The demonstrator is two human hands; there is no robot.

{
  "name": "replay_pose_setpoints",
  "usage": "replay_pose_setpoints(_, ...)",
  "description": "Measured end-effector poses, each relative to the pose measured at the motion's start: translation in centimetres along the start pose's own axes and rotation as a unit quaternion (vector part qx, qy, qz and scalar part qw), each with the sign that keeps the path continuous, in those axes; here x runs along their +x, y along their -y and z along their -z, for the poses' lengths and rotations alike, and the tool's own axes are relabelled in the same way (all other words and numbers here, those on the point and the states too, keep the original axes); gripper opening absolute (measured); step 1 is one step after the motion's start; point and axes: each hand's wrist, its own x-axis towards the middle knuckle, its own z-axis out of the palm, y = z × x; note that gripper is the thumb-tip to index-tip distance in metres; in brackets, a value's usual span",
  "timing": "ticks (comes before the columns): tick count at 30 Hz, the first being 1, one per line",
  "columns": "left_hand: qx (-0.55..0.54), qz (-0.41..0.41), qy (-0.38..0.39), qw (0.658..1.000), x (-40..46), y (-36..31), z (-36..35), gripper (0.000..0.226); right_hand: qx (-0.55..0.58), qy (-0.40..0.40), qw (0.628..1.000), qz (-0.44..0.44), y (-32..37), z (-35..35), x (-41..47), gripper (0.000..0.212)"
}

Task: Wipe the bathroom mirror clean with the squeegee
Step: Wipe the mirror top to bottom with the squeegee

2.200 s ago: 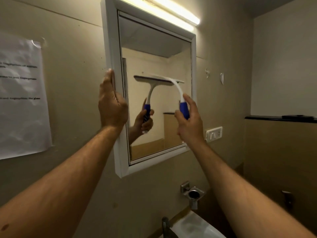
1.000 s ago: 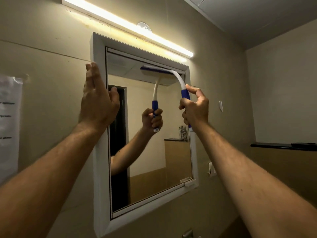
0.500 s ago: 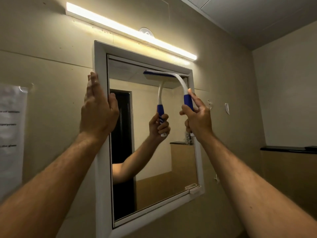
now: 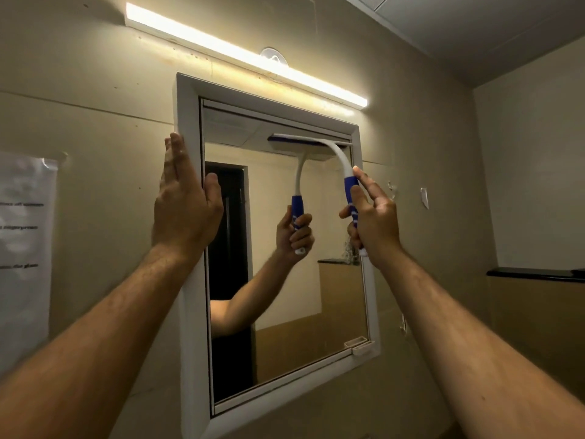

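A white-framed bathroom mirror (image 4: 190, 115) hangs on the beige wall. My right hand (image 4: 375, 221) is shut on the blue grip of a white squeegee (image 4: 340, 160). Its blade lies flat against the glass near the top right of the mirror. My left hand (image 4: 185, 201) presses flat on the mirror's left frame, fingers pointing up, thumb over the inner edge. The glass reflects my arm, the squeegee and a dark doorway.
A lit tube light (image 4: 247, 55) runs above the mirror. A paper notice (image 4: 25, 236) is taped to the wall at left. A dark ledge (image 4: 535, 274) runs along the right wall. A small white clip (image 4: 362, 346) sits on the frame's lower right corner.
The squeegee went from the mirror's middle up to its top edge and has now slid slightly down. My left hand moved up the frame. The view tilted upward.
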Motion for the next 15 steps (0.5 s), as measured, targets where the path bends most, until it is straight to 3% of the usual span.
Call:
replay_pose_setpoints(9, -0.006, -0.002, 0.016, 1.000, -2.7, 0.3, 0.2, 0.072, 0.020, -0.027, 0.997, -0.071, -4.5, 1.9, -8.7, 0.032)
replay_pose_setpoints(15, -0.013, 0.001, 0.009, 1.000, -3.4, 0.5, 0.2, 0.071, 0.001, -0.045, 0.998, -0.051, -1.3, 0.7, -4.3, 0.032)
